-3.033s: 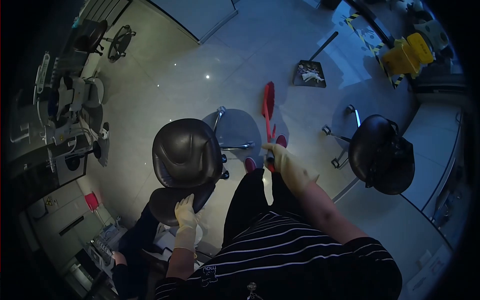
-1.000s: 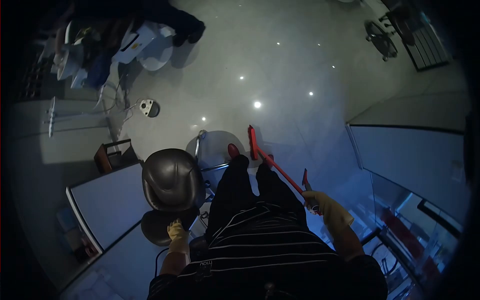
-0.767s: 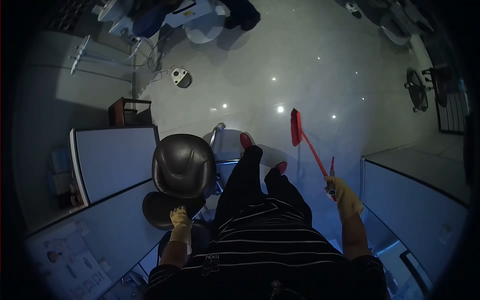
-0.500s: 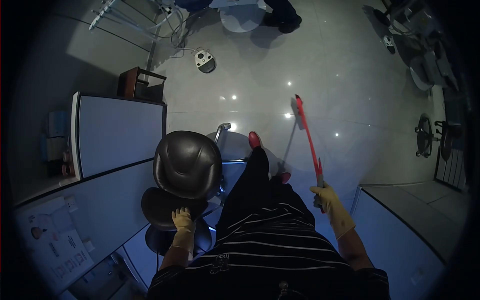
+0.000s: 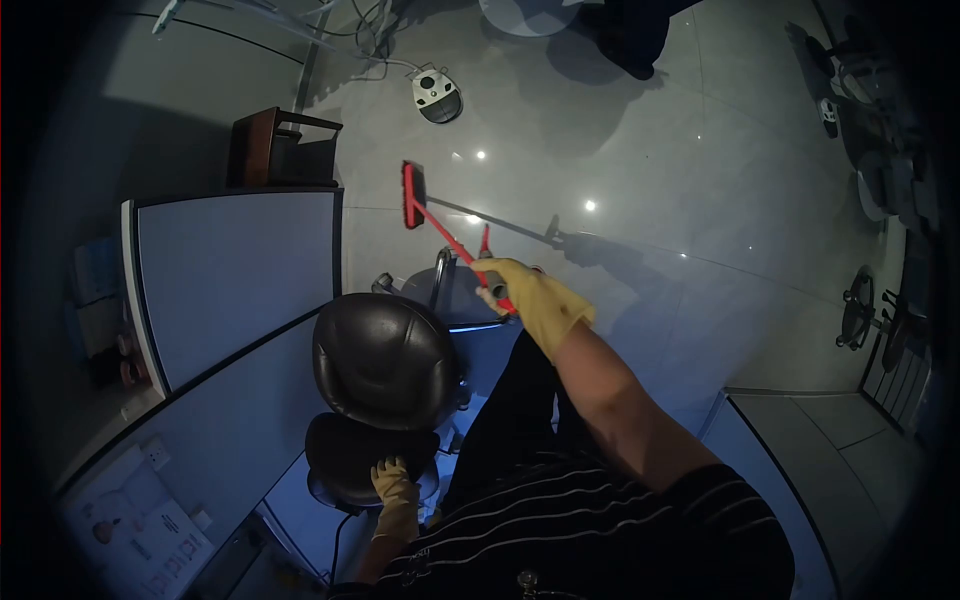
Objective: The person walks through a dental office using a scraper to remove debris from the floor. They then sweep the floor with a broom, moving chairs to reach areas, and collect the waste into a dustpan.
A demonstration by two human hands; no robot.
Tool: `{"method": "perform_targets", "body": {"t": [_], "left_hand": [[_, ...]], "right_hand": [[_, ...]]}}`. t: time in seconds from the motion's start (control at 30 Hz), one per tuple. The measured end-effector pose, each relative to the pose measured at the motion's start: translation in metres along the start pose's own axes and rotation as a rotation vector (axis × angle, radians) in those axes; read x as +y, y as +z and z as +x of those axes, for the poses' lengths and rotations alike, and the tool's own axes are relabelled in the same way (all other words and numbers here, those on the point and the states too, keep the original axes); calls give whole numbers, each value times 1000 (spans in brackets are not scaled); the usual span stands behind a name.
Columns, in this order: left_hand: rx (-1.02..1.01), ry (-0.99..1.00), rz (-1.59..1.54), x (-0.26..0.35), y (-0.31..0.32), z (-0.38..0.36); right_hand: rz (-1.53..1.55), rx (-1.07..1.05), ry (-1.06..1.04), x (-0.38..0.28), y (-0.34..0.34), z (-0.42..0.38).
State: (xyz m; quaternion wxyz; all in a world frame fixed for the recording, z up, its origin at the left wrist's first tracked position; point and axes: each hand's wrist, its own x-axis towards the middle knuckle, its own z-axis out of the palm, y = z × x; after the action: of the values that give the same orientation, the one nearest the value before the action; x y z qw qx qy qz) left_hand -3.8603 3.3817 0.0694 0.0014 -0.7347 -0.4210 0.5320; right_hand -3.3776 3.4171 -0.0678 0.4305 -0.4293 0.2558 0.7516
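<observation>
My right hand (image 5: pixel 530 300), in a yellow rubber glove, is closed around the grey-and-red grip of a broom (image 5: pixel 455 245). Its red head with dark bristles (image 5: pixel 413 195) is at the floor beyond the chair, forward and left of my body. Lower left, my gloved left hand (image 5: pixel 395 490) has its fingers bent over the lower padded part of a dark brown leather chair (image 5: pixel 385 360). The glove hides the exact contact there. The chair's metal leg (image 5: pixel 442 270) sticks out near the broom handle.
A desk partition (image 5: pixel 240 280) and a small wooden stand (image 5: pixel 285 150) line the left. A white foot pedal (image 5: pixel 436 95) with cables lies on the floor ahead. Another person's dark-clothed leg (image 5: pixel 635 35) is at the top. A low partition (image 5: pixel 780 480) borders the right.
My right hand has swung the broom from the right across to the left, and its head has turned broadside. My left hand stays on the chair. The view has shifted slightly.
</observation>
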Motion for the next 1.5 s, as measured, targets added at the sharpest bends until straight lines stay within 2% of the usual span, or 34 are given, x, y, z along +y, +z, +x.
{"method": "perform_targets", "body": {"t": [0.07,0.1,0.13,0.17,0.2,0.27,0.3,0.37,0.4,0.43,0.5,0.63,0.7,0.77,0.8,0.87,0.9,0.97,1.0,1.07,1.1,1.13,1.17,1.2,1.27,1.3,1.33,1.37,1.4,1.47,1.5], "left_hand": [[28,-2,14,-3,-4,9],[22,17,11,-4,-7,10],[-71,25,3,-6,-15,14],[-160,31,-5,-5,-19,14],[-162,49,-8,-3,-20,14],[-189,82,-70,3,-21,14],[-200,100,-93,2,-22,15],[-208,138,-138,3,-29,26],[-205,155,-159,4,-33,33],[-201,170,-179,6,-38,40],[-186,192,-218,8,-54,54],[-159,220,-290,3,-93,79],[-147,239,-322,7,-116,89],[-131,251,-361,18,-142,99],[-109,251,-351,26,-158,103],[179,300,-754,47,-194,106],[187,296,-740,54,-211,103],[255,328,-985,65,-243,95],[253,325,-965,69,-250,95],[279,226,-957,71,-236,106],[275,228,-942,72,-225,118],[153,263,-865,69,-201,139],[29,298,-788,70,-191,149],[80,316,-707,100,-227,117],[10,366,-734,130,-260,103],[-55,408,-767,138,-269,101],[-59,414,-766,142,-272,106],[-203,442,-955,144,-269,122],[-349,468,-1145,149,-267,135],[-271,491,-1195,160,-260,156],[-192,505,-1235,165,-264,161]], "right_hand": [[196,89,74,3,-58,-4],[165,-132,31,21,-114,-20],[180,78,32,32,-139,-61],[147,149,11,51,-182,-85],[213,137,20,69,-222,-113],[263,491,-41,81,-245,-180],[280,504,-45,86,-265,-192],[176,620,121,86,-298,-207],[167,626,18,87,-292,-210],[188,628,0,90,-281,-205],[158,673,-295,92,-250,-186],[157,558,-346,92,-163,-198],[163,338,-316,68,-140,-197],[277,179,-75,33,-142,-143],[261,122,-78,11,-137,-113],[229,25,-122,-34,-122,-90],[217,-15,-161,-53,-124,-88],[245,-181,-201,-83,-158,-73],[361,-110,-89,-94,-183,-72],[445,88,-72,-96,-249,-93],[530,11,-98,-84,-296,-99],[628,-69,-86,-72,-335,-133],[580,-46,-299,-54,-369,-155],[678,171,-160,-46,-388,-193],[737,326,-246,-20,-438,-227],[638,362,-271,-14,-456,-247],[537,398,-294,-13,-467,-267],[507,585,-161,-20,-468,-278],[503,592,-167,-27,-465,-285],[462,641,-288,-36,-446,-290],[434,662,-427,-36,-429,-289]]}}
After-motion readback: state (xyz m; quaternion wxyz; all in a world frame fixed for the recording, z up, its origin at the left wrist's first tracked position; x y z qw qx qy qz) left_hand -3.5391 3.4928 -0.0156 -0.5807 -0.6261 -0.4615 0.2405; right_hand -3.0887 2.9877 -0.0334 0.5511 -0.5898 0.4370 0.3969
